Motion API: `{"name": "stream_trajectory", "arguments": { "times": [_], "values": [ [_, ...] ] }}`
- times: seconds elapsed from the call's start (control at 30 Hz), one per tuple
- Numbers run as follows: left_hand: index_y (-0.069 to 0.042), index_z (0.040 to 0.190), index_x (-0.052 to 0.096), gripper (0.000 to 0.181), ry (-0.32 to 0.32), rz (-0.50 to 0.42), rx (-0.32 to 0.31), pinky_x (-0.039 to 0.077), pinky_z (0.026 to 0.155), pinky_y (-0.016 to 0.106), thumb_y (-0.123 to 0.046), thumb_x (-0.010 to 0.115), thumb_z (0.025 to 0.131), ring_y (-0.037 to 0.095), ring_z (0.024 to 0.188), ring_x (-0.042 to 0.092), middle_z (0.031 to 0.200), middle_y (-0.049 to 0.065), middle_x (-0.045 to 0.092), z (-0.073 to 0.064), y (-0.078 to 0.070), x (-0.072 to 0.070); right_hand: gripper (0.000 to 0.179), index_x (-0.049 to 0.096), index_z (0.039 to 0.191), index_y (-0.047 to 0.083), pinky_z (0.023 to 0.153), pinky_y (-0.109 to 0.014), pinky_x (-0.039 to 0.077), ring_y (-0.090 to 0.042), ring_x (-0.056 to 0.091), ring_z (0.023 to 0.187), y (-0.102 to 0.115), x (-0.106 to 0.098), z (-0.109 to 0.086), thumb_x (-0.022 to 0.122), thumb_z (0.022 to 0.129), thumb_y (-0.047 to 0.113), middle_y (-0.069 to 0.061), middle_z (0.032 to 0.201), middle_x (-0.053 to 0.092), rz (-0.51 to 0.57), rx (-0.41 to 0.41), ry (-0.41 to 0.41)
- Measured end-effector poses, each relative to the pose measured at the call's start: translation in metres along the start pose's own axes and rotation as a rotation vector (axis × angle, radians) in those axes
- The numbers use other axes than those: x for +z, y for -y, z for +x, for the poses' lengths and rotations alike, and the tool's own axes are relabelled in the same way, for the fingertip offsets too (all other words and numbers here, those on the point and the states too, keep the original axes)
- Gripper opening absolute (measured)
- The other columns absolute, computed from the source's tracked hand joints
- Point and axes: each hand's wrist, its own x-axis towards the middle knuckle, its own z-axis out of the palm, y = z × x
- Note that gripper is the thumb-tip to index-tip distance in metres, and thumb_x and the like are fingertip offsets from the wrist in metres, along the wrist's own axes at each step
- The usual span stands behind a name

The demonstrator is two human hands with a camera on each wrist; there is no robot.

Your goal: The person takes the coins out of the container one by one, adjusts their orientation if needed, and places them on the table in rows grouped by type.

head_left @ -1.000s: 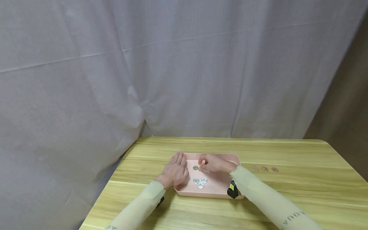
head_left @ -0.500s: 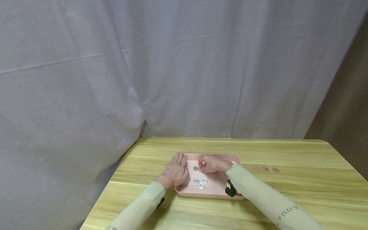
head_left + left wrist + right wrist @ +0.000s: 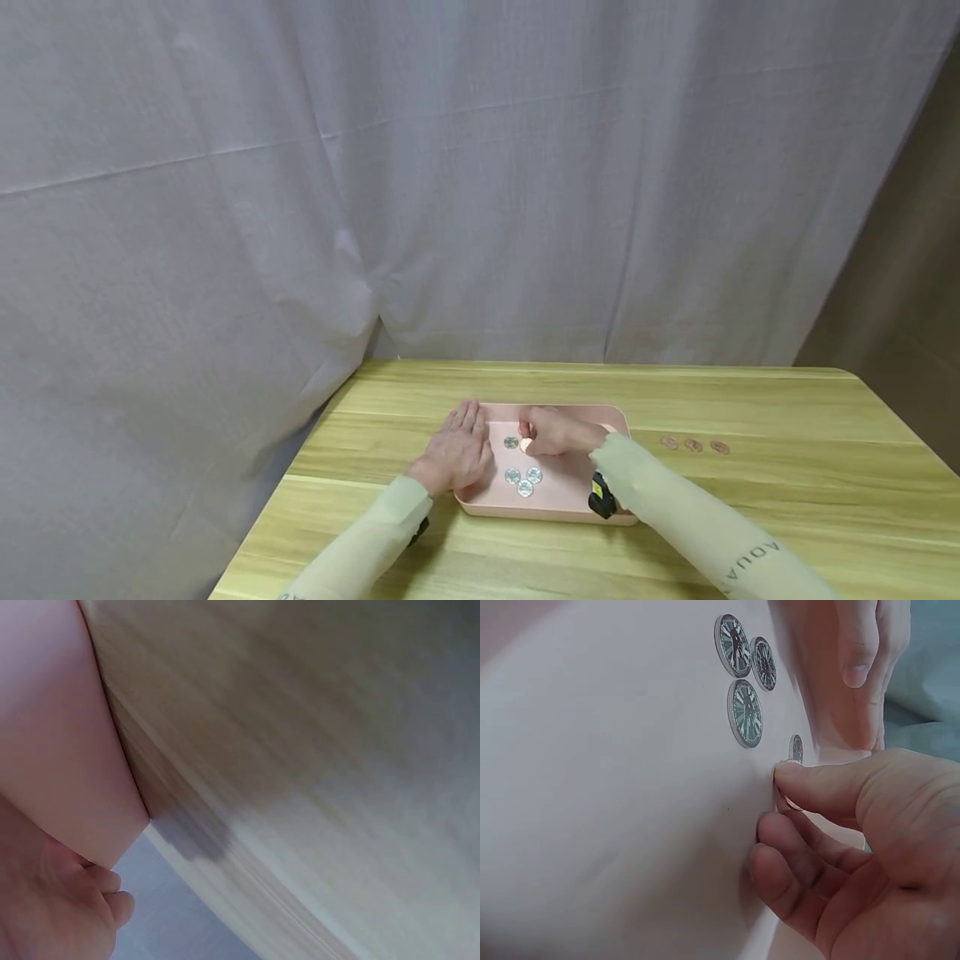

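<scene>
My left hand (image 3: 456,450) lies with straight fingers over the left rim of a shallow pink tray (image 3: 540,514). Inside the tray, my right hand (image 3: 558,433) pinches a shiny copper-coloured coin (image 3: 527,446) between thumb and forefinger, low over the tray floor. Just left of that coin lies a silver coin (image 3: 511,442). Three more silver coins sit in a tight triangle nearer the front, the lowest coin (image 3: 525,488) pointing toward me. In the right wrist view, the thumb (image 3: 802,780) covers part of the copper coin, and one silver coin (image 3: 745,712) of the triangle shows large.
Three copper-coloured coins, with the middle coin (image 3: 693,446) among them, lie in a row on the wooden table (image 3: 787,500) right of the tray. A grey curtain (image 3: 487,208) hangs behind the table's back edge.
The copper coin, tilted in my right fingers before, now shows its bright face low beside the silver coin. My right wrist has shifted slightly left; my left hand stays put.
</scene>
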Motion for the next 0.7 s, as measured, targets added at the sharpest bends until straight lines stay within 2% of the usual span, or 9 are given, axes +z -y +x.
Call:
{"name": "stream_trajectory", "arguments": {
  "times": [0.17, 0.37, 0.47, 0.7],
  "values": [
    [0.002, 0.155, 0.020, 0.062, -0.008, 0.003, 0.007, 0.020, 0.125, 0.042, -0.034, 0.020, 0.104, 0.032, 0.152, 0.018, 0.163, 0.020, 0.018, 0.001, -0.001, -0.002, 0.013, 0.056, 0.086, 0.006, 0.047, -0.017, 0.034, -0.010, 0.045, 0.058, -0.001, -0.004, -0.005, 0.068, 0.087, 0.002, 0.001, 0.071, 0.049, 0.013, -0.030, -0.008],
    [0.001, 0.155, 0.018, 0.063, 0.007, 0.002, -0.007, 0.019, 0.126, 0.041, -0.035, 0.019, 0.104, 0.031, 0.153, 0.016, 0.164, 0.019, 0.016, 0.001, 0.000, -0.003, 0.011, 0.055, 0.085, 0.002, 0.050, -0.017, 0.034, -0.010, 0.045, 0.061, -0.001, -0.012, -0.013, 0.066, 0.090, 0.002, 0.001, 0.071, 0.049, 0.071, -0.087, -0.007],
    [0.001, 0.155, 0.018, 0.063, 0.012, -0.003, -0.008, 0.018, 0.126, 0.042, -0.036, 0.020, 0.104, 0.030, 0.153, 0.015, 0.164, 0.019, 0.016, 0.000, 0.000, -0.003, 0.012, 0.055, 0.084, 0.003, 0.052, -0.017, 0.034, -0.010, 0.045, 0.062, -0.002, -0.014, -0.018, 0.066, 0.089, 0.002, 0.002, 0.071, 0.049, 0.059, -0.120, -0.031],
    [0.001, 0.155, 0.019, 0.062, 0.016, -0.015, -0.009, 0.018, 0.126, 0.042, -0.035, 0.020, 0.104, 0.031, 0.153, 0.016, 0.164, 0.019, 0.016, 0.000, 0.000, -0.001, 0.015, 0.052, 0.083, 0.007, 0.052, -0.016, 0.037, -0.009, 0.048, 0.064, -0.010, -0.021, -0.033, 0.065, 0.087, -0.001, 0.000, 0.073, 0.053, 0.088, -0.100, -0.053]
  ]
}}
